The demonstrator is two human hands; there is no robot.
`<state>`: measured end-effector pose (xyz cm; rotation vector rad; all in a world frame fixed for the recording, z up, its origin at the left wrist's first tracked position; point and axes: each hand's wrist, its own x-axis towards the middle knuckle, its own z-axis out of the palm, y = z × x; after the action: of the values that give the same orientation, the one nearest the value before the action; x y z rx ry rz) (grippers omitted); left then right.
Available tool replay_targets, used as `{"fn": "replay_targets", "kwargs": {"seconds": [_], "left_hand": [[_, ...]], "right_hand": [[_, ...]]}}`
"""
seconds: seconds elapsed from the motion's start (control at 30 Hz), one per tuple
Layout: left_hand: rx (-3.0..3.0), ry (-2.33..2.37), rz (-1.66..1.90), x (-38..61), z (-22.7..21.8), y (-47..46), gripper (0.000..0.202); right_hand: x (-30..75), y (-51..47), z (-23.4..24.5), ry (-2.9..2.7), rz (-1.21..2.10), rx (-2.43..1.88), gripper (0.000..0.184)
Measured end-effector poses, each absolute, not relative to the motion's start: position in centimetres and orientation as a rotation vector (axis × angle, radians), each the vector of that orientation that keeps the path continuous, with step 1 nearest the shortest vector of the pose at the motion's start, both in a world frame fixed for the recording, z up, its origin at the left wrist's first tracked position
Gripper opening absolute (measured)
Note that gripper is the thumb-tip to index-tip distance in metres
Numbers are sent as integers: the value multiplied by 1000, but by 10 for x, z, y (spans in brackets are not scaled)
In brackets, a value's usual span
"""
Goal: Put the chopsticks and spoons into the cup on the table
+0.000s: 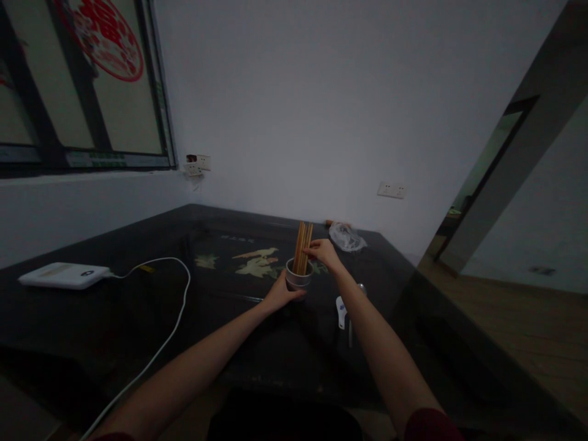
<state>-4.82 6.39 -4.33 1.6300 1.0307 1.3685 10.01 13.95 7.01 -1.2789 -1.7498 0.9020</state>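
Near the middle of the dark table, my left hand is wrapped round a small round cup. Several wooden chopsticks stand upright in the cup, leaning slightly to the right. The fingers of my right hand are closed on the chopsticks just above the rim; how many they pinch I cannot tell. Below my right forearm lie a white spoon with a blue mark and a metal spoon, partly hidden by the arm.
A crumpled clear plastic bag lies at the table's back right. On the left, a white power bank-like device has a white cable running over the front edge. The dark table meets the wall, which carries sockets.
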Motion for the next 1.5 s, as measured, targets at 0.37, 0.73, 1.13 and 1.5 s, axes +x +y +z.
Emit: {"fn": "replay_targets", "kwargs": {"seconds": [0.37,0.73,1.13,1.5], "left_hand": [[1611,992,1352,-52,-54,72,86],[1625,1004,1287,-57,-47,68,85],[1522,983,1256,-64,-33,63,88],[1491,960,1441,-72,-25,69,85]], "right_hand": [[115,129,72,-1780,854,-1227,17],[197,68,52,-1529,767,-1027,33],[222,73,12,-1432,723,-1182,30],[223,74,5,-1470,670,-1233,21]]}}
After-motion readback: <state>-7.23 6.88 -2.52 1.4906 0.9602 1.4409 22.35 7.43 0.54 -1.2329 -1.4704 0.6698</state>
